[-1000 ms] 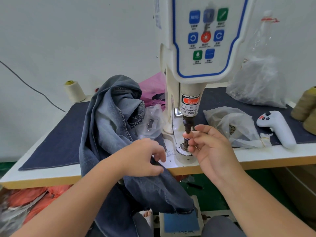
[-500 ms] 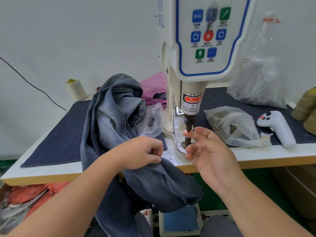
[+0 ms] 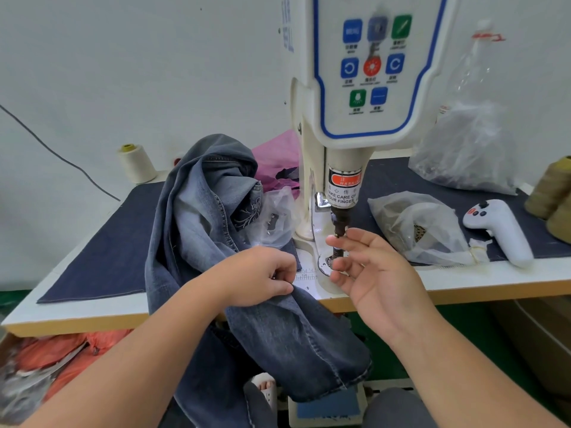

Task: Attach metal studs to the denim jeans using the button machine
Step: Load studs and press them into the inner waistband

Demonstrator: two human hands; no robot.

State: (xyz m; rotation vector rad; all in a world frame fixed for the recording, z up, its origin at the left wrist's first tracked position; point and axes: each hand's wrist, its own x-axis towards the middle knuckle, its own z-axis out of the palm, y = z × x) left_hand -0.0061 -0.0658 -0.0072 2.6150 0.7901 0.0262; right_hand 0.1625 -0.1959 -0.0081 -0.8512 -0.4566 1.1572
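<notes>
The denim jeans (image 3: 197,217) lie heaped left of the white button machine (image 3: 364,88) and hang over the table's front edge. My left hand (image 3: 259,276) grips a fold of the denim at that edge. My right hand (image 3: 377,273) is at the machine's dark punch (image 3: 340,217), palm towards me. Its thumb and forefinger pinch a small brass stud (image 3: 338,235) at the punch tip. The lower die (image 3: 327,261) sits just below, with no denim on it.
A clear bag of studs (image 3: 417,230) and a white handheld controller (image 3: 500,233) lie right of the machine. A bigger plastic bag (image 3: 469,149) and brown thread cones (image 3: 553,193) stand behind. A cream thread cone (image 3: 136,163) stands far left. A blue foot pedal (image 3: 327,406) is below.
My left hand has closed on the denim fold and drawn it nearer the machine. My right hand has lifted from the lower die up to the punch tip.
</notes>
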